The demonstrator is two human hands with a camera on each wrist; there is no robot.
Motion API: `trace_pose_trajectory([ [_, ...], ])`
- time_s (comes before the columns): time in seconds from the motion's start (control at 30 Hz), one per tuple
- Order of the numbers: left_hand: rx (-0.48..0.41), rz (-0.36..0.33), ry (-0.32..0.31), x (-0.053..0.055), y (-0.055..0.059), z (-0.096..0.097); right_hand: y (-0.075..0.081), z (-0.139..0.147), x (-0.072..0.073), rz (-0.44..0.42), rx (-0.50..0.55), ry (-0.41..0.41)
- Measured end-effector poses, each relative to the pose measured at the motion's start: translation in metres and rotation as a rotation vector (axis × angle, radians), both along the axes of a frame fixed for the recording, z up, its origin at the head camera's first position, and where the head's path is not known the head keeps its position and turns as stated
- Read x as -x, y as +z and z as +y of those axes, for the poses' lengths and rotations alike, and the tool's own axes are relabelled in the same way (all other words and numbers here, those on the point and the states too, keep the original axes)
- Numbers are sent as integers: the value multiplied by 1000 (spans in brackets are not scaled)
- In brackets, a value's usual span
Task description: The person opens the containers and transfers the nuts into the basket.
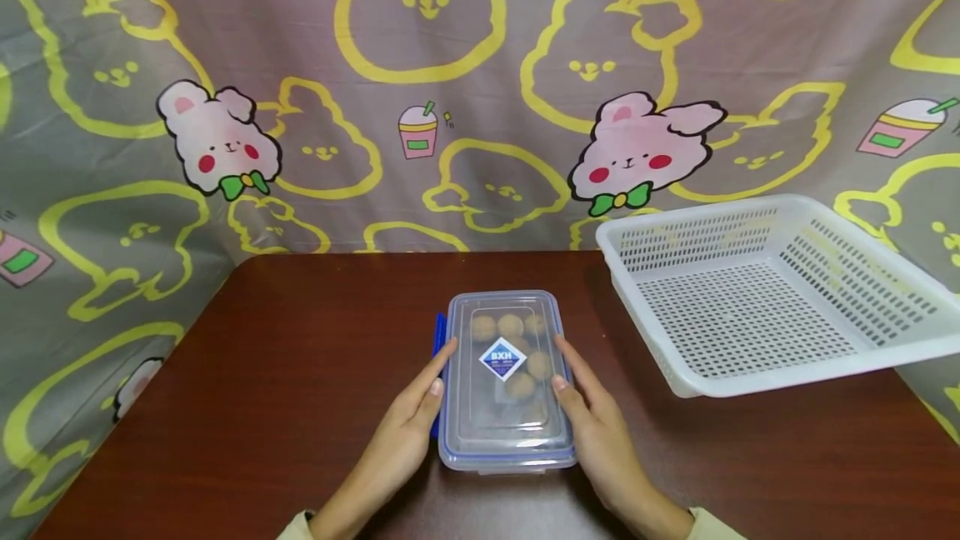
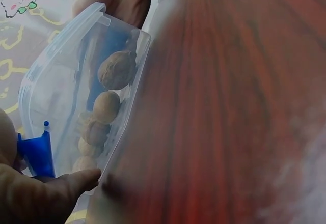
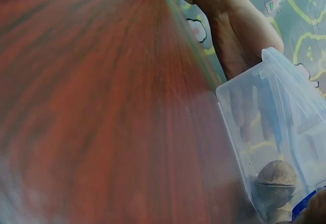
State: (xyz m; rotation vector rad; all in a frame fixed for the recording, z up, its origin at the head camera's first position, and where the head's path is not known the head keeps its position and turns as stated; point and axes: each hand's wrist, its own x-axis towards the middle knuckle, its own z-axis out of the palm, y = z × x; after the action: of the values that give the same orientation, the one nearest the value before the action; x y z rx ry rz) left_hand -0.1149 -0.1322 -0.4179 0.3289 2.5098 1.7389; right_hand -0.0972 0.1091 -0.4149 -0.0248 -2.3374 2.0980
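A clear plastic food container (image 1: pixel 468 427) with a blue-edged lid and a BXH label (image 1: pixel 502 359) is between my two hands, over the near middle of the table. Several walnuts (image 1: pixel 520 386) show through the lid, most toward the far end. My left hand (image 1: pixel 396 436) holds the container's left side, thumb by the lid's edge, where a blue latch (image 1: pixel 439 332) sticks out. On the other side, my right hand (image 1: pixel 606 436) grips the right edge. Walnuts (image 2: pixel 117 70) also show through the wall in the left wrist view, and one walnut (image 3: pixel 276 175) in the right wrist view.
A white perforated plastic basket (image 1: pixel 678 373) stands on the right of the dark reddish wooden table (image 1: pixel 300 340). Behind the table hangs a curtain (image 1: pixel 480 107) with cartoon bears and rabbits, which also runs along the left side.
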Motion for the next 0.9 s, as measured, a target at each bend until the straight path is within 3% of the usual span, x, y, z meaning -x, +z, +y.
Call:
trace_pose_trajectory([
  [0.33, -11, 3, 14, 4, 3, -3, 2, 0, -3, -5, -68, -28],
  [0.9, 22, 28, 35, 3, 4, -3, 0, 0, -3, -9, -73, -21],
])
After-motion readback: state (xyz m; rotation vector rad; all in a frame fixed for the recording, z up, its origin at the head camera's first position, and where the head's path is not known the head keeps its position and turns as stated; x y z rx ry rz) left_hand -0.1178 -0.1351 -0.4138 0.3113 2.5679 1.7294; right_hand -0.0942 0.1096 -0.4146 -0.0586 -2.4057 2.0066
